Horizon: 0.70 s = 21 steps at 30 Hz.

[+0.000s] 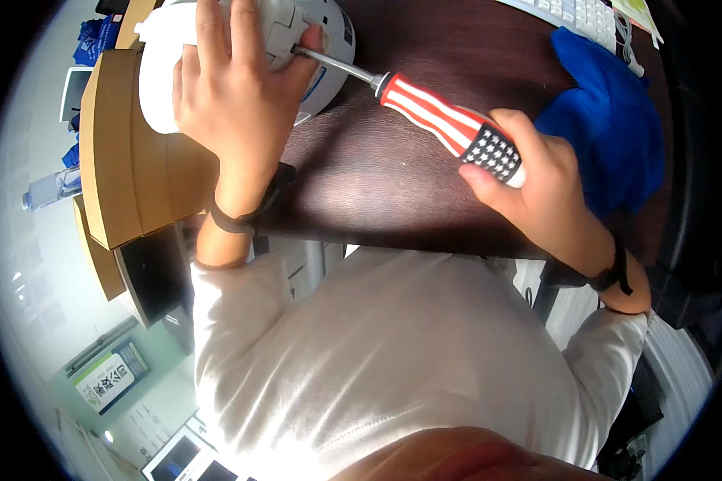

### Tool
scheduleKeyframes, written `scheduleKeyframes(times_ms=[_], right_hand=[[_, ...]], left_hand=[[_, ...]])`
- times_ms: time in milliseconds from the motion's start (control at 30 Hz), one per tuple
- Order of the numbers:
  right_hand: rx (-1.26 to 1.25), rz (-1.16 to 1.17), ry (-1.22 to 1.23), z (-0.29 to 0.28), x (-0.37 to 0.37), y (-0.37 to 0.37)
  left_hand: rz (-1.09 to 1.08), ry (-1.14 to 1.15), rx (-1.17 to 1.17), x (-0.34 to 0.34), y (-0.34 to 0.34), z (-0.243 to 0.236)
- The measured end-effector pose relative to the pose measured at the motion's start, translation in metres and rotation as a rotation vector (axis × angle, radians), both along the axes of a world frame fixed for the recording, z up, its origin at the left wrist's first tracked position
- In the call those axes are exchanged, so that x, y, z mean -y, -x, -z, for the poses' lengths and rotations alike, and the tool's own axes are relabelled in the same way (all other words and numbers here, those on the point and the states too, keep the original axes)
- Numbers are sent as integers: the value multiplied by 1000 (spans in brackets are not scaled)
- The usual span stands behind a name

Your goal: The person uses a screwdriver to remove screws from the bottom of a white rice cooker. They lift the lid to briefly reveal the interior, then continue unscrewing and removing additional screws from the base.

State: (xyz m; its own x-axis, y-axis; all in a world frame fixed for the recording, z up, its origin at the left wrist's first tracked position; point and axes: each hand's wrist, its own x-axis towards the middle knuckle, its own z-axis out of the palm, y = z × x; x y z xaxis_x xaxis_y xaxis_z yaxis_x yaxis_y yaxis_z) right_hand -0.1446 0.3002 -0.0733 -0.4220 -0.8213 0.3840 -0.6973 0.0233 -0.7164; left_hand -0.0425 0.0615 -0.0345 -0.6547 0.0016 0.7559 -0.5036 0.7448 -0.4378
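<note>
Screwdriver point(433, 112), with a striped and starred handle, is grasped near its butt by the right hand point(549, 180), its shaft slanting to a dark recess in the white appliance point(162, 96). We judge this rearward hold gives room to turn the handle. Left hand point(237, 100) lies spread over the appliance, presumably to steady it, thumb near the tip; whether the thumb touches the shaft we cannot tell. We find the appliance at the left of the table, next to a cardboard box point(108, 152), within reach of both arms. We note a dark wood-grain table point(361, 200), a crumpled blue cloth point(602, 120) on its right side and a white keyboard point(573, 14) beyond. Leftward, we record a clear bottle point(52, 188) and pale wall.
</note>
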Motion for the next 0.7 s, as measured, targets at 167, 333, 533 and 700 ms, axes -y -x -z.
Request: scheduleKeyframes(times_ms=[167,333,533,700], right_hand=[[1436,-131,-226,-5,3,7],[1927,-269,-290,-15,5,24],[1546,-282,-265,-9,0,16],[1295,-241,-182,-7,0,14]], left_hand=[[-25,-30,36,-6,0,-3],[-49,-31,56,-10,0,-4],[-54,-33,65,-7,1,-3],[-77,-35,72,-7,-1,-1]])
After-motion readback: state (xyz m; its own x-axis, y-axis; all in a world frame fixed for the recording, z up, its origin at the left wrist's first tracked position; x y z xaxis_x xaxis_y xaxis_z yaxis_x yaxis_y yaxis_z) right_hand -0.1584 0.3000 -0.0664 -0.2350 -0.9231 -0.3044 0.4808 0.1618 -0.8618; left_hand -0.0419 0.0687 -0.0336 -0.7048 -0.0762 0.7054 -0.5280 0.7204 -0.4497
